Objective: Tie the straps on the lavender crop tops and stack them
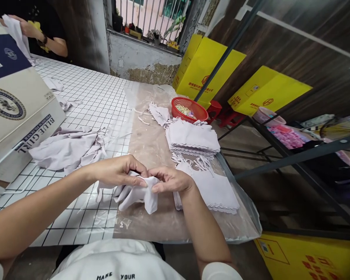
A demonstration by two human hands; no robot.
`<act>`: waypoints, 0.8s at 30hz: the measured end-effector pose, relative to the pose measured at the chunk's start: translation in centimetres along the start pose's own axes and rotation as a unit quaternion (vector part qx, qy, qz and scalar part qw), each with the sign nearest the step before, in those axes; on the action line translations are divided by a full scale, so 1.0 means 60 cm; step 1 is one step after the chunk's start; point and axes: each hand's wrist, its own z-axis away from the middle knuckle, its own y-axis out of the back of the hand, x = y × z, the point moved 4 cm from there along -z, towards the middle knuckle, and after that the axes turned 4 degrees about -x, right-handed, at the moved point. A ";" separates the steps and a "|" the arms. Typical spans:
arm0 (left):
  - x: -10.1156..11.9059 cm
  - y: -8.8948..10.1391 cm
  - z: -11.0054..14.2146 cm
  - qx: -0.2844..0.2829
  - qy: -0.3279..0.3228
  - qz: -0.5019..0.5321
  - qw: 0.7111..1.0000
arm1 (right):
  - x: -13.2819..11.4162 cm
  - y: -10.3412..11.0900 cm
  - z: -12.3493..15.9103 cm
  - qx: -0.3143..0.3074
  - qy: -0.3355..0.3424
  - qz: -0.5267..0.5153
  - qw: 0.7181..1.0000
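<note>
My left hand (131, 171) and my right hand (170, 179) meet over the front of the table. Both pinch a pale lilac piece of cloth (151, 196), thumbs on top, and its folds hang down between and below them. What the cloth is as a garment I cannot tell. Left of my hands lies a loose heap of similar cloth pieces (68, 149). To the right are two neat stacks with wavy edges and thin straps: a front stack (212, 190) and a back stack (192, 136).
A red plastic basket (189, 105) with small pieces stands behind the stacks. At left is a BLUE GIRL carton (14, 97); beyond it a person (46, 39) holds cloth. Yellow boxes (207, 66) stand at the back, and a metal rack (294, 155) is on the right.
</note>
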 end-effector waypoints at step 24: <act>-0.015 0.158 0.193 0.371 0.169 0.059 0.911 | -0.100 0.081 0.144 0.273 -0.005 0.208 0.939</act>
